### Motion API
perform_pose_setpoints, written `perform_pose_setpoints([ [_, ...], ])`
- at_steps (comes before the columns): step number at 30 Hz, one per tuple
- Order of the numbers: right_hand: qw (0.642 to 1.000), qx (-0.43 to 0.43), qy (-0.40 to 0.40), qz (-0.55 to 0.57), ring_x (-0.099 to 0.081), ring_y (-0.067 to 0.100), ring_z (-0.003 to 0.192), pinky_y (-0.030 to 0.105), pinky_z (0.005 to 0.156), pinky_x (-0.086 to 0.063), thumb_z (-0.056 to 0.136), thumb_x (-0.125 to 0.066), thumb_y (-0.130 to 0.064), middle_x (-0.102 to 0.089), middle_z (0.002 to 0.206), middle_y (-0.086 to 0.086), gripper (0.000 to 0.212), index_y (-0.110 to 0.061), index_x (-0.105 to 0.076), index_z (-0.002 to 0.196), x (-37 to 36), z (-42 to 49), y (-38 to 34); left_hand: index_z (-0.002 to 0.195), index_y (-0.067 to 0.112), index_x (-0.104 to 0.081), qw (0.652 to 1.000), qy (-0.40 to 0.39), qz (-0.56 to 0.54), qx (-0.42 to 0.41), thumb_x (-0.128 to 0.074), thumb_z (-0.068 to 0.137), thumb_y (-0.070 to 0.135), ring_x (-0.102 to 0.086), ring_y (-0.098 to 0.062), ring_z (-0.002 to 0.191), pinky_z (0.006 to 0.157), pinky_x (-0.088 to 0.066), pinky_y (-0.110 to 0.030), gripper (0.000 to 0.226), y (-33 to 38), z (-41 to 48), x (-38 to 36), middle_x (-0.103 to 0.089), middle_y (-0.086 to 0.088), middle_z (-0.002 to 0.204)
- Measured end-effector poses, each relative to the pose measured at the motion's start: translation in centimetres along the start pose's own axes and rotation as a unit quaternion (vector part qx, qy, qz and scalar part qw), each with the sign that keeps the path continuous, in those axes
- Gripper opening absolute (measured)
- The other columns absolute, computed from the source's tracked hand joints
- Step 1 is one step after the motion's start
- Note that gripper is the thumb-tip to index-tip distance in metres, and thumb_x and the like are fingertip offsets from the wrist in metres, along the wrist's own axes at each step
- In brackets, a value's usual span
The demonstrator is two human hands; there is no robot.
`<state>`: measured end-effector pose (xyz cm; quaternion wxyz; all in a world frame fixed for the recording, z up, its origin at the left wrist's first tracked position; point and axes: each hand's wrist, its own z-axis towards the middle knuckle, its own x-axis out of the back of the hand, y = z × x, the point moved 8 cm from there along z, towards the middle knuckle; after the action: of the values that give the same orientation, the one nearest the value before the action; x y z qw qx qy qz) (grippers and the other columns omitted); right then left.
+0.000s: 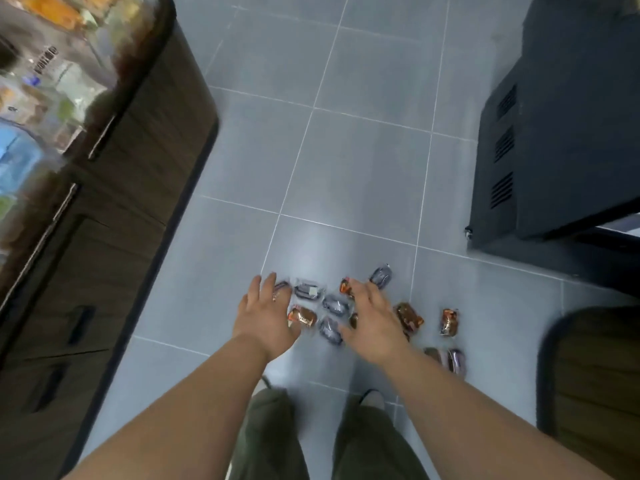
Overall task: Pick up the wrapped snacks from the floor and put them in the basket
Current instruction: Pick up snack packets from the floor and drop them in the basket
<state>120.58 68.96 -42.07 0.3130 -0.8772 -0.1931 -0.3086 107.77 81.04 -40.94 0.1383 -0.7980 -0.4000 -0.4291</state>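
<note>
Where the arms are reaching: both bare forearms are stretching forward and down from the bottom of the view toward the grey tiled floor [363,161], closing in on a scatter of wrapped snacks.
Left hand [268,315]: it is hovering palm-down over the left edge of the scatter, fingers straight and fanned wide, gripping nothing. Its fingertips are covering part of a purple end snack [281,286], and its thumb is pointing at a brown snack [302,316] just beside it.
Right hand [369,327]: it is hovering palm-down over the middle of the scatter, fingers spread and relaxed, holding nothing. Its fingertips are overlapping an orange snack [345,287]. Whether either hand is touching a wrapper, I cannot tell.
Snacks between the hands: three purple packets [335,304] are lying flat on the tiles, close together.
Snacks beyond the right hand: a lone purple packet [381,276] is lying past the fingertips. Two brown packets [449,322] are lying to the right, and two more packets [455,360] are lying beside the right wrist.
Legs: olive trousers [270,434] are standing just short of the snacks.
Surroundings: a dark wood cabinet [121,202] is flanking the left, and a black vented unit [554,133] the right. A dark olive object [595,375] is sitting at the right edge, too blurred to identify.
</note>
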Motion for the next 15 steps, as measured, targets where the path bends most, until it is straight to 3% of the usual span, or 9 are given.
perform_pose_setpoints([
  [3, 1.000, -0.015, 0.007, -0.005, -0.010, 0.024, 0.146, 0.046, 0.116, -0.024, 0.087, -0.061, -0.037, 0.003, 0.159, -0.004, 0.089, -0.037, 0.002, 0.150, -2.8, 4.2, 1.5, 0.151, 0.026, -0.004, 1.000, -0.015, 0.015, 0.000, -0.043, 0.092, 0.047, 0.014, -0.033, 0.144, 0.118, -0.005, -0.041, 0.075, -1.2, 4.2, -4.2, 0.013, -0.005, 0.158],
  [5, 0.999, -0.028, 0.012, -0.016, -0.014, 0.025, 0.143, 0.042, 0.116, -0.024, 0.086, -0.062, -0.036, -0.006, 0.156, -0.001, 0.086, -0.032, -0.005, 0.150, -4.8, 7.0, 2.8, 0.151, 0.025, 0.000, 1.000, -0.022, 0.014, -0.001, -0.044, 0.092, 0.044, 0.016, -0.033, 0.144, 0.118, -0.004, -0.041, 0.076, -1.9, 7.1, -7.0, 0.015, -0.005, 0.157],
  [9, 0.999, -0.040, 0.013, -0.031, -0.026, 0.025, 0.128, 0.036, 0.109, -0.027, 0.085, -0.063, -0.036, -0.023, 0.139, 0.006, 0.074, -0.025, -0.020, 0.144, -9.4, 12.7, 5.4, 0.150, 0.026, -0.006, 0.999, -0.038, 0.005, -0.020, -0.049, 0.091, 0.038, 0.015, -0.030, 0.144, 0.117, -0.006, -0.039, 0.074, -2.9, 13.0, -13.1, 0.010, -0.004, 0.157],
  [15, 0.993, -0.077, -0.047, -0.072, -0.027, 0.028, 0.132, 0.043, 0.109, -0.030, 0.085, -0.063, -0.039, -0.027, 0.142, 0.008, 0.076, -0.024, -0.017, 0.144, -18.4, 19.9, 11.6, 0.148, 0.026, -0.013, 0.995, -0.069, 0.042, -0.063, -0.050, 0.089, 0.034, 0.007, -0.030, 0.145, 0.117, -0.013, -0.040, 0.070, -3.9, 20.6, -23.3, 0.004, -0.007, 0.156],
])
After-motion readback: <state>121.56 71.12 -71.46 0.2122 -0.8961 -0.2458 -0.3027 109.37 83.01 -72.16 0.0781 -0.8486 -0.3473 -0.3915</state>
